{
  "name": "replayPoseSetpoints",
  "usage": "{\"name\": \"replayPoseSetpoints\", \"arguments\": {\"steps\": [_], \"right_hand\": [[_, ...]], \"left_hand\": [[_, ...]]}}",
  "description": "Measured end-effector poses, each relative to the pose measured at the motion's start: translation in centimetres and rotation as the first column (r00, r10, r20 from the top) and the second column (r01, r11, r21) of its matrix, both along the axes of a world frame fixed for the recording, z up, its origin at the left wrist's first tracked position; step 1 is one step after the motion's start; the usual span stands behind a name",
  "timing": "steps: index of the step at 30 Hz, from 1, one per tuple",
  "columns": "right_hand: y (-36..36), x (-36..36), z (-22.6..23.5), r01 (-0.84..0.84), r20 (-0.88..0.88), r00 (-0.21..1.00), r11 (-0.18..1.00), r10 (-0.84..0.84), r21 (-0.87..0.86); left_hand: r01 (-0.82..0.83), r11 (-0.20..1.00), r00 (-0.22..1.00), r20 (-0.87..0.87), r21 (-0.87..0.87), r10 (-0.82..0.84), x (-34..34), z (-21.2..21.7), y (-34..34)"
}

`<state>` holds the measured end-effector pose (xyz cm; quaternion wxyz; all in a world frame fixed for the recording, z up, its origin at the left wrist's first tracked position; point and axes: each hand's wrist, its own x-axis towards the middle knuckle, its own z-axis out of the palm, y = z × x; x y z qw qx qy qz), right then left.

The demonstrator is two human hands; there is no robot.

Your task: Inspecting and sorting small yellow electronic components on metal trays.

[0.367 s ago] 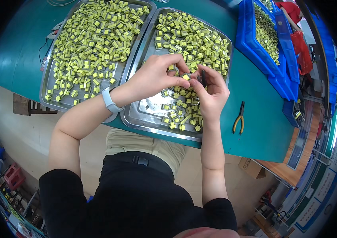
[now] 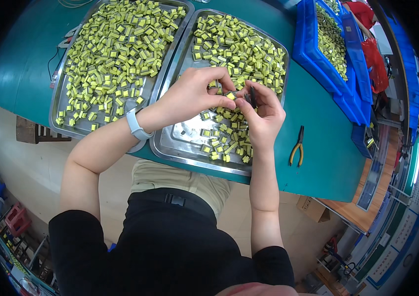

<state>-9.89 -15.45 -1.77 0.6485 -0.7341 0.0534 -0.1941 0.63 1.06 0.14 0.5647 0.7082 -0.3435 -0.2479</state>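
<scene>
My left hand, with a pale watch on its wrist, pinches a small yellow-taped transformer between thumb and fingertips. Close against it is my right hand, its thumb and index finger at the part's right side. A slim dark tool sits in the curled right fingers; its kind is hard to make out. Both hands are over the right metal tray, which carries a heap of similar yellow transformers. The left metal tray bears another large heap.
Pliers with yellow handles lie on the green table, right of the trays. Stacked blue bins with more parts stand at the far right. Beyond them are a red bag and part of another person.
</scene>
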Motion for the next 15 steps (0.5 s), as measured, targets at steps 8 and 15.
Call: {"name": "replayPoseSetpoints", "arguments": {"steps": [8,15], "right_hand": [[0.03,-0.42,-0.14,-0.015,0.004,1.000,1.000,0.015,-0.027],[0.14,-0.11,0.40,-0.018,0.006,1.000,0.999,0.018,-0.042]], "left_hand": [[0.010,0.999,0.999,0.047,-0.031,-0.009,-0.32,-0.17,0.09],[0.012,0.998,0.997,0.081,-0.056,-0.008,0.03,0.02,0.01]]}}
